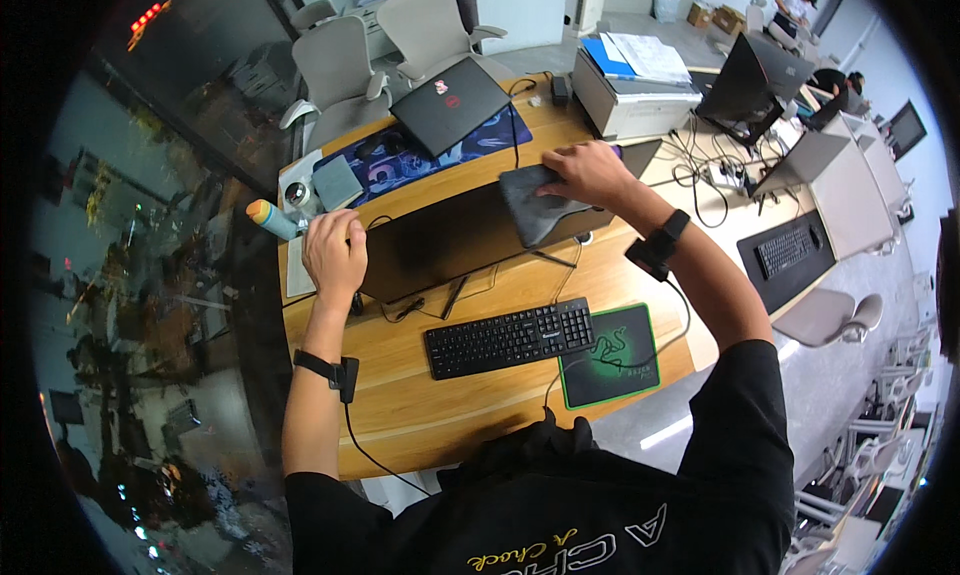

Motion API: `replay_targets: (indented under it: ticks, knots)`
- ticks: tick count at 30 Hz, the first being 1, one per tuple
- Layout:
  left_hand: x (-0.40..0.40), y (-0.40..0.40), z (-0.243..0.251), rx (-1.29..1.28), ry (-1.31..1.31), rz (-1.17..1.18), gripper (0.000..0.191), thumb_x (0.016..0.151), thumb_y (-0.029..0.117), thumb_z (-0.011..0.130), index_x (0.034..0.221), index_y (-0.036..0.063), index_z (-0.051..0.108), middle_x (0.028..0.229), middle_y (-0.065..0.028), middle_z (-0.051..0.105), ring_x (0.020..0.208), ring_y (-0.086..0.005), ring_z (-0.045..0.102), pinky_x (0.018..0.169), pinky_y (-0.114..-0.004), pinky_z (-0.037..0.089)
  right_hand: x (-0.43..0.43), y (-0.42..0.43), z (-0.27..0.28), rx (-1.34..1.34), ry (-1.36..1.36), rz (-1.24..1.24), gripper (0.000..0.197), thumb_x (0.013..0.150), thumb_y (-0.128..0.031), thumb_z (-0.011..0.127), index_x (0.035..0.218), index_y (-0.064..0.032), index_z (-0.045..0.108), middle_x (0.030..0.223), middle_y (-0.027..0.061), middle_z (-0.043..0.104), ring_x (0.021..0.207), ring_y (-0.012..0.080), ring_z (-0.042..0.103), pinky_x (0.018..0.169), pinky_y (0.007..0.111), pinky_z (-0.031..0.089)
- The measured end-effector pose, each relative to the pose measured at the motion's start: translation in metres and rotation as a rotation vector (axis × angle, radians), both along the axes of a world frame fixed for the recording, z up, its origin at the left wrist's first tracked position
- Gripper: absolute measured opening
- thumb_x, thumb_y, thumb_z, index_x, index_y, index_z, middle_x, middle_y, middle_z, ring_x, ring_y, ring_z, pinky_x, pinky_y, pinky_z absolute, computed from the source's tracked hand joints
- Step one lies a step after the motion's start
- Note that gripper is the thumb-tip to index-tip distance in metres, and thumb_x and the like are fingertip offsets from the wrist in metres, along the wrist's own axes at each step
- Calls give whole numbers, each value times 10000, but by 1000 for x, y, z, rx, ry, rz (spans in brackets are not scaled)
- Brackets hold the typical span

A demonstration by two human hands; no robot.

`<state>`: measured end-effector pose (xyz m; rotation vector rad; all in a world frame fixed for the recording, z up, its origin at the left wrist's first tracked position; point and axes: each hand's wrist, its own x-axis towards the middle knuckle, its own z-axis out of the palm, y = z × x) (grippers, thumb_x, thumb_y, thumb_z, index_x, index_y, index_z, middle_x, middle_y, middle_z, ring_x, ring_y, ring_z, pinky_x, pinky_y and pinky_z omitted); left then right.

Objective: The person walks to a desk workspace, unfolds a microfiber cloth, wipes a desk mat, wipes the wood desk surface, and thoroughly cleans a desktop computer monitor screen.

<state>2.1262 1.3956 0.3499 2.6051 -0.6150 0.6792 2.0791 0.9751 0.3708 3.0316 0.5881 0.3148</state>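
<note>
A black computer monitor [435, 246] stands on the wooden desk [405, 417] in front of me, its dark screen tilted in view. My left hand [334, 254] grips the monitor's left edge. Near the upper right of the screen, my right hand [589, 174] holds a grey cloth [531, 209], which hangs over the screen's surface. Some of the right fingers are hidden behind the cloth. Below the monitor lies a black keyboard [510, 339], partly overlapping a green-edged black mouse pad [611, 365].
Behind the monitor, a closed black laptop [450, 106] rests on a patterned desk mat [386, 166]. A bottle [271, 219] stands at the left edge. Papers lie on a white printer [637, 110] at back right, near tangled cables [701, 174]. A glass wall borders the left; people sit far off.
</note>
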Motion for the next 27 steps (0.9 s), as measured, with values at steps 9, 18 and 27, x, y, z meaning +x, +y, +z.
replay_targets:
  ticks: [9, 18, 27]
  knots:
    - [-16, 42, -55, -961, 470, 112, 805, 964, 511, 475, 1500, -53, 267, 1412, -239, 469, 1320, -329, 451, 1110, -385, 302, 16, 35, 11, -154, 3, 120, 583, 857, -647, 604, 915, -67, 623, 688, 78, 670, 630, 305, 679, 544, 403, 513]
    - [-4, 58, -78, -1133, 527, -21, 700, 965, 571, 420, 1400, 23, 400, 1452, -159, 429, 1360, -270, 363, 1156, -389, 235, 47, 182, 6, -32, 91, 267, 515, 925, -576, 562, 992, -75, 661, 685, 109, 673, 664, 328, 684, 574, 435, 525]
    - [-18, 69, -54, -1241, 778, -332, 871, 1013, 616, 322, 1620, 74, 13, 1679, -141, 134, 1549, -250, 97, 1238, -376, 75, 88, 327, 2, 48, 283, 476, 344, 850, -354, 716, 924, -18, 708, 817, 193, 712, 794, 394, 694, 727, 487, 537]
